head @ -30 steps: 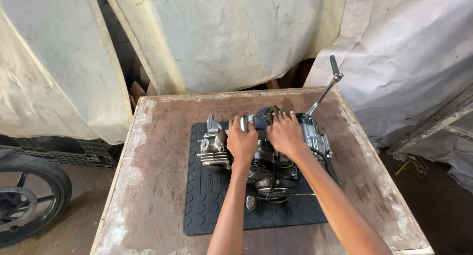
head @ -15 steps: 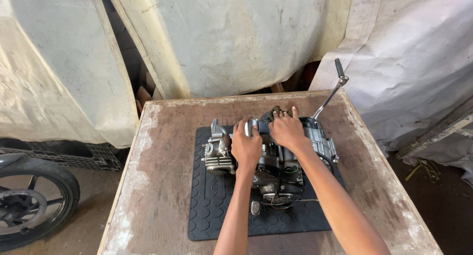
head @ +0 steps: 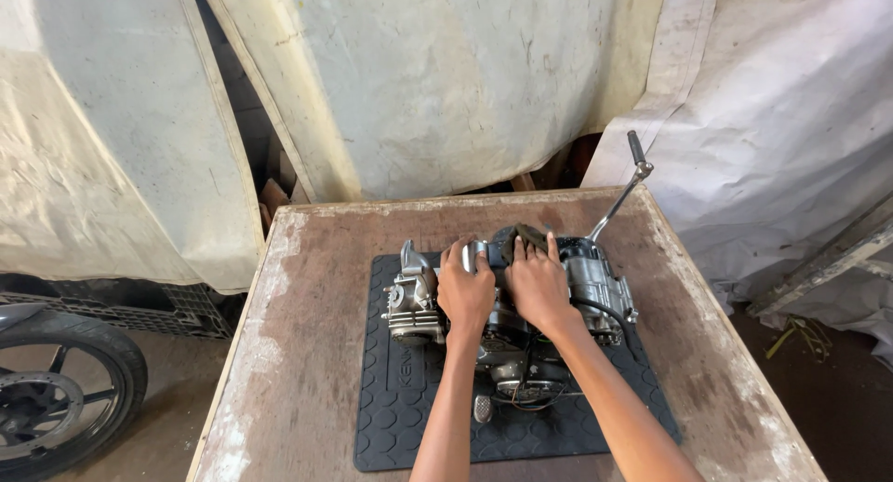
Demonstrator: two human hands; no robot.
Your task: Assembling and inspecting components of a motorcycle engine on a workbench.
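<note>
The engine sits mid-frame on a black mat; left hand and right hand lie flat atop it, fingers together, gripping nothing; it looks heavy, rigid, oily; best held by the casing.

One engine, one rubber mat, one wooden table, one wheel, two hands.
</note>
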